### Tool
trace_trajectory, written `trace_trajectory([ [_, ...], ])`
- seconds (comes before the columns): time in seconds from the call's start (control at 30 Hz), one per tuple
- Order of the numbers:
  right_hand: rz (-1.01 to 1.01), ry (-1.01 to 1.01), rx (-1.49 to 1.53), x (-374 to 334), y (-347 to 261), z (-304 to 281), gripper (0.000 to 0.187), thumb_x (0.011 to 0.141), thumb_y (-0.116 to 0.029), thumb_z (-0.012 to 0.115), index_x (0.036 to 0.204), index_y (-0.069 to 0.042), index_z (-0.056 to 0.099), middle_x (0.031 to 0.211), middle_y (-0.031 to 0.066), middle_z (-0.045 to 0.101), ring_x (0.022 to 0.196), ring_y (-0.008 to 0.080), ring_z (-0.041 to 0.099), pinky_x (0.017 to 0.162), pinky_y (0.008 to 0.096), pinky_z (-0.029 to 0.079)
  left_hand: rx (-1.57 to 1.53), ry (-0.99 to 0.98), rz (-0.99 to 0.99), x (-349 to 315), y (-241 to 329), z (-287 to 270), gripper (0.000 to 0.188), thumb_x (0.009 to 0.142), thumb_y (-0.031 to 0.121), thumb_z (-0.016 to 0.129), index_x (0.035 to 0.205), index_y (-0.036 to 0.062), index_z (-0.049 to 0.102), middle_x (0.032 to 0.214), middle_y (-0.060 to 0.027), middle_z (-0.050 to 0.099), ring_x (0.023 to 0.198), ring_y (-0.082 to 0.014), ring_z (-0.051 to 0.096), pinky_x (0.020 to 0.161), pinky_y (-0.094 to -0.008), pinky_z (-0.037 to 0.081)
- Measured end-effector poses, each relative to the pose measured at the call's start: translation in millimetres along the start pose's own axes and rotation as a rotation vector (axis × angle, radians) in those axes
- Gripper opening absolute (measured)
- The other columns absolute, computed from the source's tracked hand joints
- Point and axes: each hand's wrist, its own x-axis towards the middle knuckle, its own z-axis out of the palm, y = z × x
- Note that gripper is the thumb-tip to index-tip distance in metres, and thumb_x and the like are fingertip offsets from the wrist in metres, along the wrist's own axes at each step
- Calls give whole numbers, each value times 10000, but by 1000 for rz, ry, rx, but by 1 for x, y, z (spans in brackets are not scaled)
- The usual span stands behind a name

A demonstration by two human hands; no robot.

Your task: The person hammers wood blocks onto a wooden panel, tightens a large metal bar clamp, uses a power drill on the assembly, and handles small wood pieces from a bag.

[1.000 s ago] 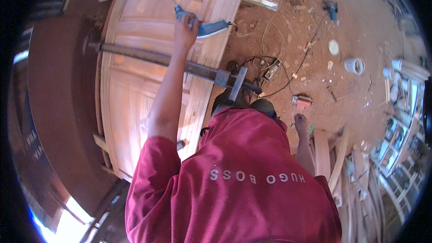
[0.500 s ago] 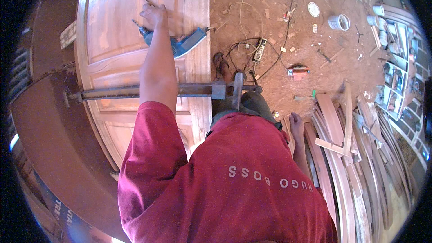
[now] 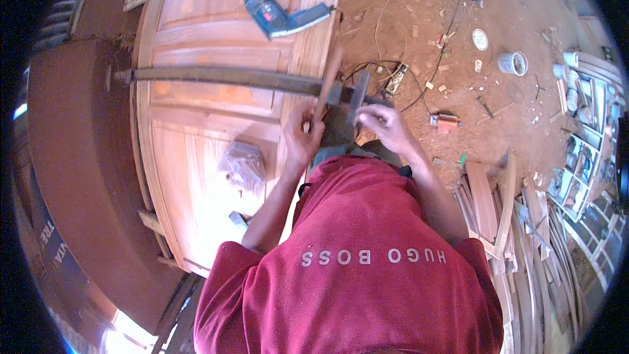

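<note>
While one panelled door [image 3: 216, 124] bears one drill [image 3: 275, 18] and one clamp [image 3: 242, 78], the left hand [image 3: 301, 136] closes its fingers on one slim, brown stick [image 3: 329, 80] near the clamp. Whether the right hand [image 3: 390, 130] grips, I cannot tell.

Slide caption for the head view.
Left hand holding a brown stick beside a door bearing a clamp and blue drill.

Deep red shirt [image 3: 373, 213] filling the near side, pale block lettering [image 3: 374, 257] running across it, elbow-length sleeves [image 3: 225, 275] left and right, grey-green cloth [image 3: 327, 151] peeking past the far hem [image 3: 357, 158]
</note>
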Motion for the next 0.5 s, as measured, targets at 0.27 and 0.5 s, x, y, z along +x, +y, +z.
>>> trace_trajectory([
  [0.27,130,-484,-258,-16,85,93,443,942,-381,604,1099,28,671,1005,186,712,896,245,679,833,366,521,208,-108,-165,-144,-28,-30,384,768,-33,651,1146,25,619,1024,-175,623,872,-317,650,727,-372,549],
  [0.5,299,-442,-258,-13,130,133,358,952,-294,562,1041,34,672,933,229,696,870,296,680,783,397,495,273,-150,-149,-164,-62,-16,460,780,41,710,1217,31,569,1028,-189,606,914,-357,624,782,-417,528],
])
